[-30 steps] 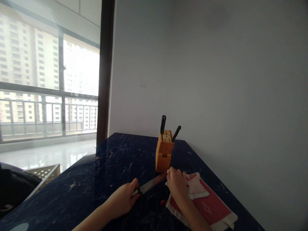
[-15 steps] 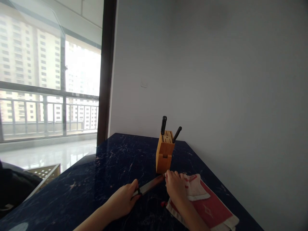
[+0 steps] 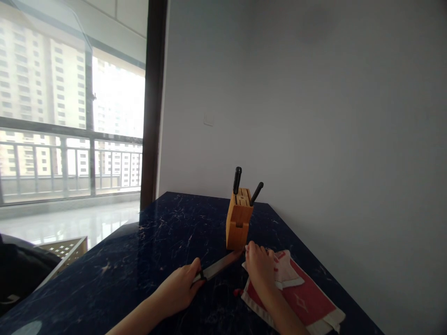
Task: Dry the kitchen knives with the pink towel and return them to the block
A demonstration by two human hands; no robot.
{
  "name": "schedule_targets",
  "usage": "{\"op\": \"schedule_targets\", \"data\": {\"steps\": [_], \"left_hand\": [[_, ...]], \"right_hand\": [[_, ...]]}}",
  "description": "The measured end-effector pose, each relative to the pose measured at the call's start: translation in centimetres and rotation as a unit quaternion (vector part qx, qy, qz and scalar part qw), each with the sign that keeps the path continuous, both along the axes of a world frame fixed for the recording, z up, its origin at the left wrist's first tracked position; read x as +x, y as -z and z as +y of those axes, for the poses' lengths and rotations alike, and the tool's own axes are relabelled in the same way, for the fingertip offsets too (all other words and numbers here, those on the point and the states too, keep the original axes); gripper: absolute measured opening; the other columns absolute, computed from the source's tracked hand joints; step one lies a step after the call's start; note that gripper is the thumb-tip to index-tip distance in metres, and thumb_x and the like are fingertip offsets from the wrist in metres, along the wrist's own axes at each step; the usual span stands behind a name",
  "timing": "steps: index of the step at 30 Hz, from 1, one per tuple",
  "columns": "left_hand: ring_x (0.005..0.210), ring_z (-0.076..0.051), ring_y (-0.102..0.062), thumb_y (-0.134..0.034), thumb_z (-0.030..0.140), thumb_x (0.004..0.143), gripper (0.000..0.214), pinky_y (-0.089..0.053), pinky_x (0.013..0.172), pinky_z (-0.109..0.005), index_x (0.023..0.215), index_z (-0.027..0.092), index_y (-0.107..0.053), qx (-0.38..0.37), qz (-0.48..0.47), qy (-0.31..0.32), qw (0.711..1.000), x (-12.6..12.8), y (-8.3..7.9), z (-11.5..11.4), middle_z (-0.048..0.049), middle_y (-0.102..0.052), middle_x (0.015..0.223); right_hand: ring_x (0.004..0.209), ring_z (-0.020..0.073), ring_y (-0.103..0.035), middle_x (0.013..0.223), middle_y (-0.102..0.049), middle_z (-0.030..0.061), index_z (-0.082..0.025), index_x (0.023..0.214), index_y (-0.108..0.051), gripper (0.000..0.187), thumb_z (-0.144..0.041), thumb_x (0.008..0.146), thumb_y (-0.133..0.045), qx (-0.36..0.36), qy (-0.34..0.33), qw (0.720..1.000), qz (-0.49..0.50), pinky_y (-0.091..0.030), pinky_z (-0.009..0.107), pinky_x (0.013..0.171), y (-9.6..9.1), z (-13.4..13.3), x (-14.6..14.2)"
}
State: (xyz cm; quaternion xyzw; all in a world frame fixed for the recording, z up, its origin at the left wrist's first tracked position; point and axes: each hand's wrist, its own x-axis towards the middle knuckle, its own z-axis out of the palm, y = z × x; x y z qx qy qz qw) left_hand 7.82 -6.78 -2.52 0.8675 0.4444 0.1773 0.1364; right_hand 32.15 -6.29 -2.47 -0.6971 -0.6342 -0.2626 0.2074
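My left hand [image 3: 178, 289] is closed around the dark handle of a knife [image 3: 220, 266], whose blade slants up and right above the table. My right hand [image 3: 260, 265] is pinched on the corner of a red and white cloth [image 3: 289, 272], close to the blade's tip. Much of the cloth lies spread on the table under my right forearm. Just behind the tip stands a wooden knife block [image 3: 238, 228]. Two black-handled knives rise from it, one upright [image 3: 237, 180] and one leaning right [image 3: 257, 193].
The dark blue marbled table [image 3: 188, 223] runs back to grey walls. At left, a perforated beige piece [image 3: 66, 251] and a black item [image 3: 24, 274] sit beside the table edge. Beyond is a large window with a railing.
My right hand has moved slightly right and up, off the end of the blade, with the cloth's corner. My left hand and the knife have barely moved.
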Motion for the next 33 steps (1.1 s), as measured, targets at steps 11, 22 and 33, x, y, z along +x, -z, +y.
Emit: {"op": "schedule_targets", "data": {"steps": [11,22,33], "left_hand": [[0.076,-0.017,-0.059,-0.037,0.033,0.085,0.009,-0.037,0.062,-0.023,0.087,0.024,-0.038,0.003,0.011,0.002,1.000,-0.1,0.0,-0.1,-0.0012,-0.061,0.083],[0.076,-0.017,-0.060,-0.038,0.033,0.085,0.009,-0.037,0.062,-0.023,0.087,0.024,-0.038,0.014,0.011,0.006,1.000,-0.2,0.3,0.2,-0.0011,-0.061,0.082],[0.074,-0.017,-0.060,-0.039,0.032,0.084,0.009,-0.035,0.060,-0.024,0.086,0.023,-0.038,0.015,0.012,-0.004,1.000,0.0,0.8,0.6,-0.0015,-0.062,0.082]], "right_hand": [[0.074,0.0145,-0.056,0.076,-0.062,-0.0017,-0.021,0.081,-0.049,0.011,-0.012,0.081,-0.044,0.005,-0.099,0.994,0.038,-0.022,0.030,0.070,-0.3,-0.1,-1.5],[0.073,0.0149,-0.054,0.075,-0.062,-0.0006,-0.021,0.079,-0.051,0.015,-0.009,0.081,-0.042,-0.039,-0.151,0.987,0.037,-0.022,0.030,0.070,-0.1,-0.9,-2.9],[0.077,0.0157,-0.051,0.078,-0.061,-0.0012,-0.022,0.077,-0.053,0.015,-0.013,0.083,-0.043,-0.069,-0.204,0.974,0.076,-0.023,0.031,0.071,-0.7,-2.1,-5.4]]}}
